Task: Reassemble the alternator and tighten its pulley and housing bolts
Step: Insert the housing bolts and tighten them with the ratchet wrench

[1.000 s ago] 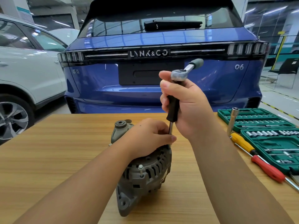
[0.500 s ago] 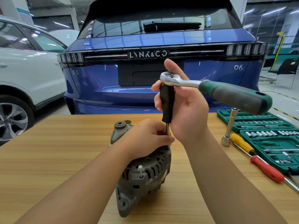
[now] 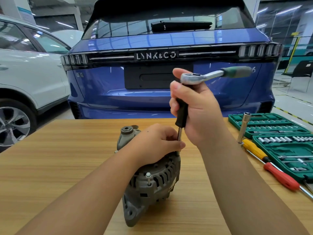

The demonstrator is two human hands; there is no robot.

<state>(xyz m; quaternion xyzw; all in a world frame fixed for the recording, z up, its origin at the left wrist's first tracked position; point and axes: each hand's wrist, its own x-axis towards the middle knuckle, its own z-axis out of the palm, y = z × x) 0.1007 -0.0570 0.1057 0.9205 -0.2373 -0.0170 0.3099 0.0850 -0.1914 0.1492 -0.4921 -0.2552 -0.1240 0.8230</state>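
- I see the alternator (image 3: 149, 182) sitting on the wooden table (image 3: 50, 167), near its middle and close to the near edge, directly in front of me.
- My left hand (image 3: 155, 143) lies on top of the alternator, fingers curled over the housing, with thumb and fingertips pinching the thin metal shaft of the extension bar (image 3: 181, 114) just above where it meets the housing.
- I cannot see the tip of the bar or the bolt under it; my left hand covers that spot.
- My right hand (image 3: 199, 106) is wrapped around the black grip of the extension bar, holding it upright, thumb lifted beside the ratchet head.
- The ratchet (image 3: 211, 75) sits on top of the bar, its chrome head level and its green handle pointing to the right, blurred.
- 1 housing bolt (image 3: 148, 178) stands raised from the alternator's near face, its head well clear of the casing.
- To the right on the table lies an open green socket set (image 3: 277, 133), rows of sockets in its trays.
- A long socket (image 3: 243, 128) stands upright at the case's left edge.
- 2 screwdrivers lie just beside the case: a yellow-handled screwdriver (image 3: 254, 148) and a red-handled screwdriver (image 3: 281, 177), both angled toward the near right corner.
- Behind the table stands a blue car (image 3: 152, 44), tail toward me, and a white car (image 3: 25, 73) on the left.
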